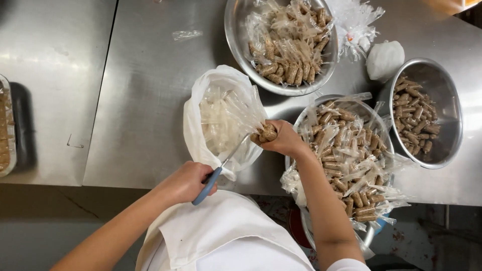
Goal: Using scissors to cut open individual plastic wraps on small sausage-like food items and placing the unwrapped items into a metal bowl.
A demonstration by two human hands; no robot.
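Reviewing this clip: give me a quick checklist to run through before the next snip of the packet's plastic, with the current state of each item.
1. Left hand grips the blue-handled scissors: ok.
2. Right hand holds the filled packet firmly: ok.
3. Packet's plastic tail lies over the white bag of offcuts: ok.
4. Blades open around the tail: cannot tell, blade tip hidden in plastic.
5. Right fingers clear of the blades: cannot tell.
6. Bowl of packets within reach beside the right hand: ok.
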